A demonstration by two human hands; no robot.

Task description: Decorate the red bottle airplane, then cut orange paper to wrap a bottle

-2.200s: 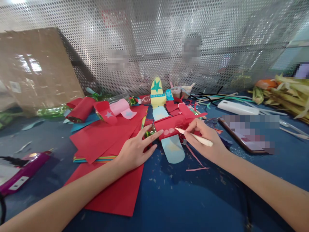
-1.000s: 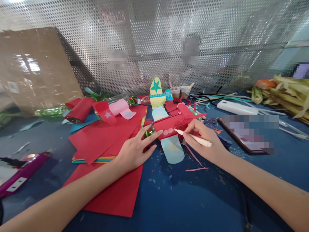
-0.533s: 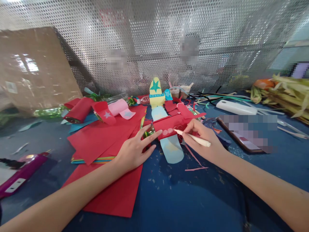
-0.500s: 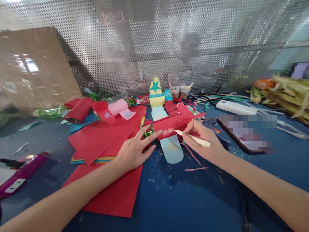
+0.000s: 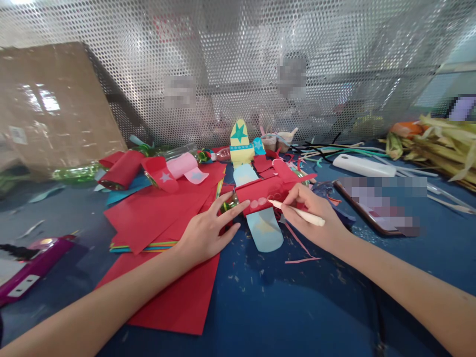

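A toy plane point(image 5: 256, 191) made from a bottle wrapped in red paper lies ahead of me. Its pale blue paper wing point(image 5: 266, 235) sticks out toward me. Light pink dots run in a row along the red side. With fingers spread, my left hand point(image 5: 208, 230) rests at the bottle's green neck end, its index fingertip touching the red wrap. My right hand point(image 5: 312, 210) pinches a white marker point(image 5: 307, 215) near its tip, which meets the red paper beside the dots. The paper under my right fingers is partly hidden.
Red paper sheets point(image 5: 163, 292) lie under my left arm. A phone point(image 5: 372, 210) and a white glue gun point(image 5: 364, 165) are at right, corn husks point(image 5: 439, 148) beyond. A purple power strip point(image 5: 33, 272) sits left. Behind stand a cardboard sheet point(image 5: 63, 109) and a perforated metal panel point(image 5: 230, 59).
The marker tip has barely shifted at the row of dots, and both hands keep their places on the plane. The whole view has drifted slightly left.
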